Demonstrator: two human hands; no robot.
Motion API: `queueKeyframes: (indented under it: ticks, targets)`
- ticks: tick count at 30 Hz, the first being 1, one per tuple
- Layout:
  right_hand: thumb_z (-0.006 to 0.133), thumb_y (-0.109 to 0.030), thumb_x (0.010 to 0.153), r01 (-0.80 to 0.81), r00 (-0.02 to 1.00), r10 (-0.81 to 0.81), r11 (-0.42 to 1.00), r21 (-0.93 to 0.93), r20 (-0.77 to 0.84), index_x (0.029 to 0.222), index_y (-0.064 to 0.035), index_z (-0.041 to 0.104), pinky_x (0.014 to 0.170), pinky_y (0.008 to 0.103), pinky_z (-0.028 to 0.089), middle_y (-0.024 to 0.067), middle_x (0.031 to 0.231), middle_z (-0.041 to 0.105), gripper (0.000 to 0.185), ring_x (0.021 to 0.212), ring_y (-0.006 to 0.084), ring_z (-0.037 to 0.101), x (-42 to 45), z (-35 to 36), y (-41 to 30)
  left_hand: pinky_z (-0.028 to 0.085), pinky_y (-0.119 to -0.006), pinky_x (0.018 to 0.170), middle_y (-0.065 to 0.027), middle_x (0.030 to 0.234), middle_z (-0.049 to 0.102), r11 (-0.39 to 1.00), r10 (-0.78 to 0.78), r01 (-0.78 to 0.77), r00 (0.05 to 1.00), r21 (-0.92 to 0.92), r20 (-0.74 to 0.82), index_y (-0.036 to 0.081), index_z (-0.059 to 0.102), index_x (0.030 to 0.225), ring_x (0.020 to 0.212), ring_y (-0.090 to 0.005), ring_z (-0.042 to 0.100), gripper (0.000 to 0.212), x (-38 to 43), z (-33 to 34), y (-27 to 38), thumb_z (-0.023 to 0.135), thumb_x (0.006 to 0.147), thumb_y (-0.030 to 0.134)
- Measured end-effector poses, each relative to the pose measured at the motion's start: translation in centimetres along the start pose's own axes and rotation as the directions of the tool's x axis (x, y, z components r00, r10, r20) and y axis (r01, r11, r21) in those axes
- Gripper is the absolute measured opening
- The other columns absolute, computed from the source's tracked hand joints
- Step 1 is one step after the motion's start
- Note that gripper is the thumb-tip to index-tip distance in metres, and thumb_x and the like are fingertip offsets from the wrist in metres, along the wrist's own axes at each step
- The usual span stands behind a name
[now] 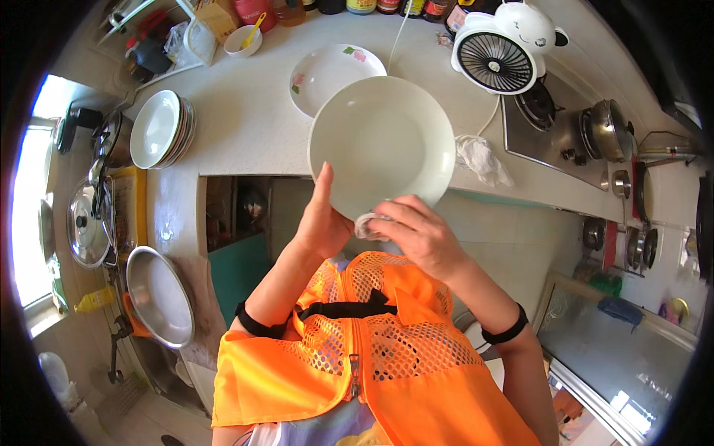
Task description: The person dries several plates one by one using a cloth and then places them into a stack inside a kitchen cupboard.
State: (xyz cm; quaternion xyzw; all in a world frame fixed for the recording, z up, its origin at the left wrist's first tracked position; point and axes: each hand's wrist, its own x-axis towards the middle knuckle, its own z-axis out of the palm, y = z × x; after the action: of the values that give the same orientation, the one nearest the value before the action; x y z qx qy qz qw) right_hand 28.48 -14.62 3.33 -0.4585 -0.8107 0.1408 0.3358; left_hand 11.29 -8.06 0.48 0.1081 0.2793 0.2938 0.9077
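My left hand [323, 223] grips a large pale round plate [382, 142] by its lower left rim, thumb on the upper face. At the near rim, my right hand [415, 231] holds a bunched white cloth [369, 226] against the plate. Partly behind the plate, an oval white plate with pink flowers [329, 72] lies on the countertop. A second crumpled white cloth [482, 159] rests right of the held plate, near the counter's front edge.
A stack of plates [159, 131] stands on the left counter. A metal basin [160, 298] sits beside the sink [167, 368]. A white bowl [243, 42] holds a yellow spoon. A white animal-shaped fan [496, 61] stands beside the gas stove [563, 134] at right.
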Motion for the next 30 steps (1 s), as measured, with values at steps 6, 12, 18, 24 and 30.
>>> queueKeyframes:
  ticks: [6, 12, 18, 24, 30]
  targets:
    - [0.063, 0.000, 0.062, -0.024, 0.997, 0.035, 0.989, -0.147, 0.076, 0.093, -0.0044, 0.063, 0.081, 0.0334, 0.050, 0.0041, 0.101, 0.058, 0.032, 0.094, 0.0225, 0.055, -1.5, -3.8, 3.2, 0.048, -0.040, 0.090, -0.0097, 0.130, 0.048, 0.992, 0.081, -0.071, 0.993, 0.108, -0.085, 0.010, 0.035, 0.135, 0.116, -0.0237, 0.051, 0.058, 0.3, 1.1, 0.0, 0.029, 0.095, 0.051]
    - [0.061, -0.009, 0.072, -0.005, 1.000, 0.001, 0.989, -0.149, -0.027, 0.102, -0.0076, 0.063, 0.087, 0.0344, 0.046, 0.0030, 0.106, 0.056, 0.030, 0.101, 0.0204, 0.052, -1.7, 0.2, 0.3, 0.045, -0.041, 0.093, -0.0107, 0.128, 0.049, 0.993, 0.119, -0.119, 0.993, 0.008, -0.022, 0.006, 0.037, 0.133, 0.116, -0.0253, 0.050, 0.053, 0.6, 0.4, -0.4, 0.037, 0.095, 0.043]
    - [0.063, -0.006, 0.071, 0.016, 0.992, -0.049, 0.964, -0.267, -0.115, 0.100, -0.0083, 0.065, 0.084, 0.0332, 0.047, 0.0028, 0.106, 0.057, 0.029, 0.098, 0.0202, 0.053, -2.8, -3.8, 4.7, 0.048, -0.041, 0.091, -0.0147, 0.117, 0.055, 0.983, 0.122, -0.110, 0.990, 0.144, -0.076, -0.003, 0.043, 0.124, 0.105, -0.0281, 0.057, 0.046, -0.7, -0.4, -0.1, 0.056, 0.081, 0.010]
    - [0.063, 0.003, 0.073, -0.362, 0.838, 0.247, 0.919, -0.156, -0.486, 0.100, -0.0062, 0.065, 0.076, 0.0337, 0.050, 0.0062, 0.105, 0.057, 0.029, 0.093, 0.0240, 0.055, -0.9, -5.0, 6.4, 0.048, -0.039, 0.091, -0.0133, 0.112, 0.058, 0.982, 0.070, -0.056, 0.995, 0.182, -0.073, -0.003, 0.048, 0.118, 0.103, -0.0278, 0.058, 0.046, -1.0, -1.7, -0.8, 0.054, 0.072, -0.003]
    - [0.063, 0.004, 0.072, -0.359, 0.916, 0.287, 0.898, -0.254, -0.279, 0.104, -0.0049, 0.062, 0.078, 0.0359, 0.049, 0.0080, 0.108, 0.054, 0.033, 0.093, 0.0278, 0.053, -1.7, -2.5, 4.2, 0.048, -0.037, 0.089, -0.0121, 0.109, 0.059, 0.970, 0.080, -0.069, 0.996, 0.231, -0.038, -0.003, 0.051, 0.114, 0.102, -0.0264, 0.059, 0.040, -1.2, -1.0, -1.5, 0.051, 0.074, -0.007]
